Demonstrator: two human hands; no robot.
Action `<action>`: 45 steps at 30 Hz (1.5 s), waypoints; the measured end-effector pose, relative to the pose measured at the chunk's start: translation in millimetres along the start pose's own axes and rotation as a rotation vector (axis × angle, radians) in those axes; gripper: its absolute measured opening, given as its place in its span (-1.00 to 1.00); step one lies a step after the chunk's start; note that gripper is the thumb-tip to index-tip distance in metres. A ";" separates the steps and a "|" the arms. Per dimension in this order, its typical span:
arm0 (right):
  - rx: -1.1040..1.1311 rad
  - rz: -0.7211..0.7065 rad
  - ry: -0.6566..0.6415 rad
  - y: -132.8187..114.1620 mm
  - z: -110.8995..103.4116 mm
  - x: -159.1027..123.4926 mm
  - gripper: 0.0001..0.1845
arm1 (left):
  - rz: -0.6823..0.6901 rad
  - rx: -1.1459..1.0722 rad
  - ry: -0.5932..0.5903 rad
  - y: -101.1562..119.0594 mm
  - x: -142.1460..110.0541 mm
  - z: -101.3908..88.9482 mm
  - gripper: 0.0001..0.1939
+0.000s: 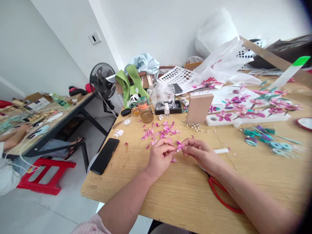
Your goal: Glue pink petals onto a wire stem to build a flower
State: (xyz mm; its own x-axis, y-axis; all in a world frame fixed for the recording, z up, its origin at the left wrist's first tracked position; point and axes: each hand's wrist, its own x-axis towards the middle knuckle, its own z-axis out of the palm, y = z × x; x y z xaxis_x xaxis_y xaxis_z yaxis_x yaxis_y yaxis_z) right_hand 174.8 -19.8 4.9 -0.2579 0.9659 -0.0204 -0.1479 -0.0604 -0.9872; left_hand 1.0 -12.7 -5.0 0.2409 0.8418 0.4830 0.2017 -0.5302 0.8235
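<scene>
A small pink-purple flower (179, 146) with a whitish centre sits between my two hands above the wooden table. My left hand (161, 156) is closed, its thumb and forefinger pinched at the flower's left side. From the right, my right hand (198, 151) pinches the flower's other edge. Loose pink petals (163, 131) lie scattered just beyond my fingers. Under my right forearm rest red-handled scissors (219, 190), partly covered by it. A white stick (221, 150) lies beside my right wrist.
A black phone (104, 156) lies at the table's left edge. Behind the petals stand a glass jar (144, 112), a small bottle (166, 110) and a wooden block (200, 108). Finished-looking pink flowers (241, 110) stand in white foam at right, near ribbon-like teal pieces (251, 134). Another person's arm (17, 135) rests on the left table.
</scene>
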 end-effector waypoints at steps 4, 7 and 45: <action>0.027 0.002 -0.010 -0.7 0.0 1.0 -0.79 | -0.008 -0.012 0.008 0.7 0.2 -0.2 -0.95; 0.016 0.004 -0.008 -0.7 1.1 2.1 -0.83 | -0.007 -0.003 0.005 0.1 0.0 -0.3 -0.95; -0.117 -0.045 -0.033 0.1 0.5 -0.9 -0.57 | 0.022 0.035 0.047 4.6 2.6 -2.0 -0.95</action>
State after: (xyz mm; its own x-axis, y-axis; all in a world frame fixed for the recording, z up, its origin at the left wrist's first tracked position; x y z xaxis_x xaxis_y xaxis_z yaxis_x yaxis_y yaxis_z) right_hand 174.5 -20.8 4.8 -0.2852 0.9581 0.0280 -0.0481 0.0148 -0.9987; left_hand 0.7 -12.7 0.6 0.2014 0.8331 0.5153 0.2300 -0.5515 0.8018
